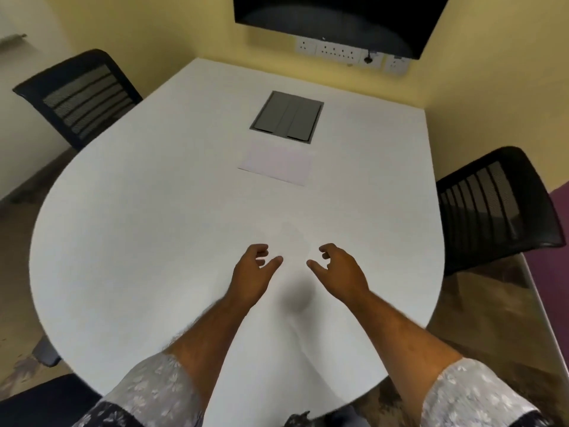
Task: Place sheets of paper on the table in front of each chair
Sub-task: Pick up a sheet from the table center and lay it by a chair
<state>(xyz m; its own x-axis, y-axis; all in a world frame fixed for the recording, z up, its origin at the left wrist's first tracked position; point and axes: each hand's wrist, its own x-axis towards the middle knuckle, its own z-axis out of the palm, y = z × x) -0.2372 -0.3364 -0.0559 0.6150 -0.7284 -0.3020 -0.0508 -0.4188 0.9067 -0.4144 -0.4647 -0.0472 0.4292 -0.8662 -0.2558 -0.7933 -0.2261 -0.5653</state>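
A white stack of paper sheets lies flat near the middle of the white table, just in front of a grey floor-box lid. My left hand and my right hand hover side by side over the near part of the table, fingers curled and apart, holding nothing. Both hands are well short of the paper. A black mesh chair stands at the far left of the table and another black mesh chair at the right.
A grey cable hatch is set into the table beyond the paper. A dark screen hangs on the yellow wall above a row of sockets. Part of a dark chair seat shows at the bottom left.
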